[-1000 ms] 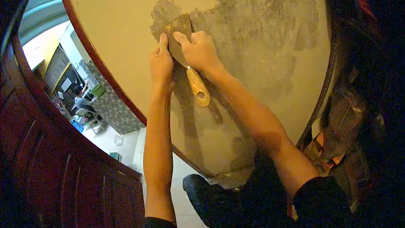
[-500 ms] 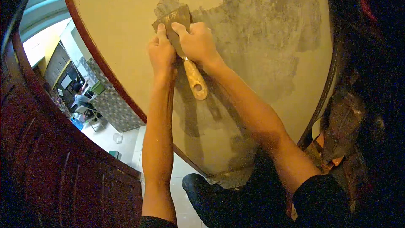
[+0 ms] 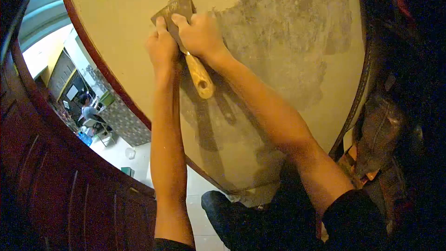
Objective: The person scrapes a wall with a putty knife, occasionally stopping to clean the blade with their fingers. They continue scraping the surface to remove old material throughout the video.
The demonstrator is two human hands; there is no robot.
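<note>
Fingers of the left hand and right hand grip a scraper closely, one digit of each flat on its blade. It lies against the wall left of the grey patch, long axis slanting, blade up-left, handle down-right. Farther left of the patch, a person sits.

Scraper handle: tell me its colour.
The handle is yellow-brown; the head view, the only one, shows it.

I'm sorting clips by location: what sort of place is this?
Likely a room in a home or small workplace: a dark panelled door, a yellowish wall with a grey patch, and, farther off, a person seated on a chair.
</note>
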